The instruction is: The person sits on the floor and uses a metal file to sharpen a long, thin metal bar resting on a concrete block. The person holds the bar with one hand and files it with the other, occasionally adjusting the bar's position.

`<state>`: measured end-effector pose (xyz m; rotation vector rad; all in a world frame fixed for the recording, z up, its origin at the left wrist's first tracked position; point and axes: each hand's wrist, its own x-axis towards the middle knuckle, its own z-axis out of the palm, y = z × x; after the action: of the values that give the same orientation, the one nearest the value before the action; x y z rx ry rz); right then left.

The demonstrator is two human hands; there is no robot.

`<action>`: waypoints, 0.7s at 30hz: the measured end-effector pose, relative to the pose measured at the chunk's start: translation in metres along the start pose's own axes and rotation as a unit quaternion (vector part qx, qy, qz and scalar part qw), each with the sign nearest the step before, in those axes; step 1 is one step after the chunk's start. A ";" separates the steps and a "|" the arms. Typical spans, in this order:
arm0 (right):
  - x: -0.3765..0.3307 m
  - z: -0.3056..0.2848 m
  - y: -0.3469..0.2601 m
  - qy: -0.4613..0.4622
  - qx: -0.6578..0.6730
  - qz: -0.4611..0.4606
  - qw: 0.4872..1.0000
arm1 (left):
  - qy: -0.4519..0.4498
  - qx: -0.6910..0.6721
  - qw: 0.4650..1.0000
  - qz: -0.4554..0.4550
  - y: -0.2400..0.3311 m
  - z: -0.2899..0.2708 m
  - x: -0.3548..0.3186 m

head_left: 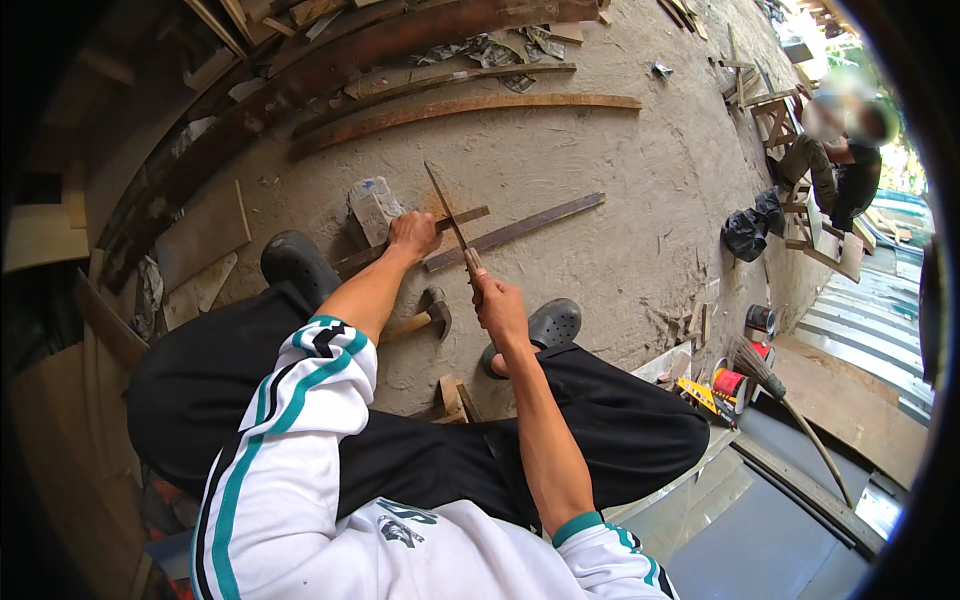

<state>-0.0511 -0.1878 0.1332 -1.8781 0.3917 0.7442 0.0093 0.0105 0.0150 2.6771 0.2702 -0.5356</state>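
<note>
The strip (473, 215) slants across the ground (620, 285), its left end near the left shoe (297, 264). The left hand (414, 236) is curled over it, gripping it; the right hand (500, 305) is wrapped round the handle of a saw (446, 206), whose blade crosses the strip just right of the left hand. Nearby lie a second strip (530, 228), a hammer (438, 312) and a pale block (371, 205).

1. The left forearm (360, 299) reaches forward and inward; the left hand (414, 236) is back-up, fingers bent in a grip.
2. The right forearm (545, 425) slants forward and leftward; the right hand (499, 308) is closed, nearer the torso.
</note>
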 end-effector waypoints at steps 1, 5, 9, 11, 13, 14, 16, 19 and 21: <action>-0.003 0.000 -0.005 -0.003 0.002 0.000 1.000 | 0.000 -0.005 1.000 -0.003 -0.002 0.000 0.000; -0.040 -0.012 -0.028 -0.019 0.009 0.010 1.000 | 0.004 -0.015 1.000 -0.022 -0.006 0.000 0.004; -0.068 -0.029 -0.027 0.006 -0.049 0.044 0.998 | 0.023 -0.044 0.999 -0.020 -0.007 -0.001 -0.001; -0.062 -0.020 -0.021 0.033 -0.099 0.000 0.995 | 0.014 -0.039 0.999 -0.020 -0.002 -0.004 -0.005; -0.029 -0.005 0.000 0.048 -0.078 -0.029 0.995 | 0.023 -0.051 0.998 -0.023 0.005 -0.002 -0.008; -0.019 0.003 -0.005 0.051 -0.067 -0.047 0.995 | 0.031 -0.055 0.998 -0.029 0.002 0.000 -0.007; -0.016 0.005 -0.011 0.046 -0.091 -0.046 0.994 | 0.033 -0.042 0.998 -0.032 -0.003 0.003 -0.005; -0.028 -0.006 -0.030 0.032 -0.105 -0.041 0.993 | 0.033 -0.032 0.998 -0.048 -0.003 0.003 -0.002; -0.058 -0.017 -0.045 0.031 -0.104 -0.027 0.994 | 0.028 -0.029 0.998 -0.054 -0.009 -0.001 -0.003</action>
<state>-0.0634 -0.1887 0.2071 -2.1041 0.3111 0.7133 0.0051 0.0187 0.0142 2.6354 0.4419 -0.4781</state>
